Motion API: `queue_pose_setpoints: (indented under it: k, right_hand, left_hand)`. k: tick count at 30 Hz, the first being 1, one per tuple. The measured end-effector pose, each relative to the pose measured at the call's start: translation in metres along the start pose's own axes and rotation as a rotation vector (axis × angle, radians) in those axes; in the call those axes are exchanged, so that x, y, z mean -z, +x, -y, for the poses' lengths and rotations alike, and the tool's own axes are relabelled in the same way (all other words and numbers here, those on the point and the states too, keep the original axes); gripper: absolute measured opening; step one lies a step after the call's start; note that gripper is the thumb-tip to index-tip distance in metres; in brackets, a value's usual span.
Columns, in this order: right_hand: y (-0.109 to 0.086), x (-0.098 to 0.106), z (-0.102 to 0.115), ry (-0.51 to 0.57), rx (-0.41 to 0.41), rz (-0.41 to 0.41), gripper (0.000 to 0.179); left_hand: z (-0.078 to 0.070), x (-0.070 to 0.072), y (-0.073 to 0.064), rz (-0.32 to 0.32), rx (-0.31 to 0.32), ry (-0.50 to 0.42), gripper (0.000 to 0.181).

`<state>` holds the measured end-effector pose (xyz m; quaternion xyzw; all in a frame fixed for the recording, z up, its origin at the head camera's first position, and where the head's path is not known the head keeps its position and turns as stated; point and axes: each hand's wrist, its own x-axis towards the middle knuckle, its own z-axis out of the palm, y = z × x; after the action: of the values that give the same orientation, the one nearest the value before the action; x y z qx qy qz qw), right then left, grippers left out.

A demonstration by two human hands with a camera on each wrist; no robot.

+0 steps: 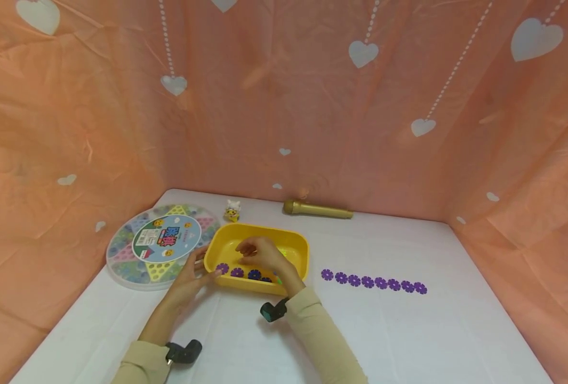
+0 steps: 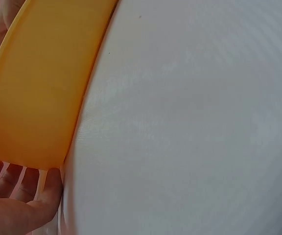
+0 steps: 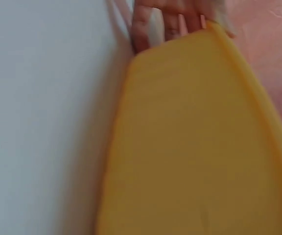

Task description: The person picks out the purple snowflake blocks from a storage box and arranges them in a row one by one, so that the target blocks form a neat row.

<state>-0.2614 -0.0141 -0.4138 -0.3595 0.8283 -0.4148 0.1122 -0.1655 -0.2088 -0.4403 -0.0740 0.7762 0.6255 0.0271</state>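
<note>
A yellow plastic basin [image 1: 252,285] stands on the table, with several purple and dark-blue flower-shaped plastic discs [image 1: 237,272] along its near side. My left hand [image 1: 192,277] holds the basin's left end, its fingers against the outer wall and the thumb at the rim. The left wrist view shows those fingers [image 2: 29,183] touching the wall. My right hand [image 1: 264,253] is over the basin's inside, fingers loosely bent, with no disc visible between them. In the right wrist view the basin wall [image 3: 190,132] hides the right hand. Some green pieces [image 1: 284,254] show partly beside the right wrist.
A row of several purple flower discs [image 1: 367,282] lies right of the basin. A round Chinese checkers box [image 1: 166,238] lies at the left, close to the left hand. Behind the basin stand a small figurine [image 1: 232,210] and lies a gold microphone [image 1: 318,209]. Patterned curtains surround the table.
</note>
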Motion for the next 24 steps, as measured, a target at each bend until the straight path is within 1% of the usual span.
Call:
queue_pose_setpoints:
  k: [4, 7, 11, 15, 17, 21, 24]
  right_hand:
    - [0.002, -0.009, -0.005, 0.025, -0.051, 0.027, 0.028]
    - [0.004, -0.013, -0.010, -0.029, -0.060, 0.043, 0.030]
    - [0.005, -0.016, -0.013, -0.139, -0.052, 0.072, 0.033]
    - [0.005, -0.018, -0.012, -0.210, -0.050, 0.112, 0.032]
    - [0.006, -0.018, -0.012, -0.248, -0.032, 0.129, 0.030]
    - [0.007, -0.018, -0.012, -0.301, 0.001, 0.148, 0.023]
    - [0.008, -0.017, -0.012, -0.300, 0.009, 0.151, 0.021]
  left_hand:
    - [0.001, 0.000, 0.000, -0.003, 0.000, -0.011, 0.077]
    - [0.001, -0.001, 0.001, -0.005, 0.005, -0.016, 0.076]
    - [0.002, -0.001, 0.000, -0.006, 0.011, -0.018, 0.076]
    - [0.003, -0.002, 0.000, -0.003, 0.016, -0.021, 0.077]
    - [0.003, -0.002, 0.000, 0.000, 0.015, -0.021, 0.077]
    - [0.002, -0.001, 0.000, 0.002, -0.001, -0.020, 0.076]
    - [0.000, -0.001, 0.000, 0.004, -0.008, -0.017, 0.075]
